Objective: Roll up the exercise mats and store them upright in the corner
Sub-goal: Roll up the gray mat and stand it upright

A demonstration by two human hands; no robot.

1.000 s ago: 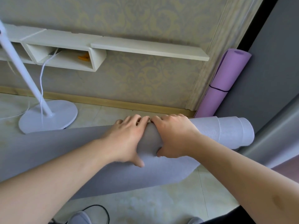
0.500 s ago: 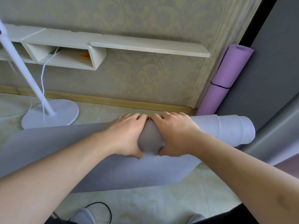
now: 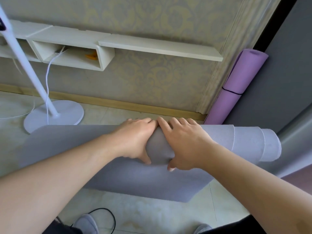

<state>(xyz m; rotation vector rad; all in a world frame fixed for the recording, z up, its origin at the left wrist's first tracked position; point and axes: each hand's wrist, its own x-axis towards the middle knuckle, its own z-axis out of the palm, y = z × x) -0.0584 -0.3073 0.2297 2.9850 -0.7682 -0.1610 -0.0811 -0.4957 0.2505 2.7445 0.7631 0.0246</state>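
Large grey foam exercise mat [image 3: 244, 142], mostly rolled, lies across the tiled floor [image 3: 152, 213] near the wall; a short flat tail of it extends toward the person. Roll is uneven: at the right end the inner layers stick out in steps, telescoped.

Left hand [image 3: 133, 141] and right hand [image 3: 184, 142] sit side by side on the middle of the roll, fingers curved over the top, thumbs tucked in at the near side where roll meets flat sheet. Both grip the mat.

Handling, as judged: soft, light foam, bulky more than heavy. Textured face looks grippy, not slick. It yields under the hands and will likely spring open if let go. No strap seen on it.

Where to hold: hands so close at the centre leave the ends loose; spreading them wider should keep the roll even. For lifting, wrap one hand round mid-body over the free edge, the other under the lower end.

Purple rolled mat [image 3: 236, 85], banded with a black strap, stands upright in the corner just beyond the grey roll's right end. The grey one probably belongs beside it.
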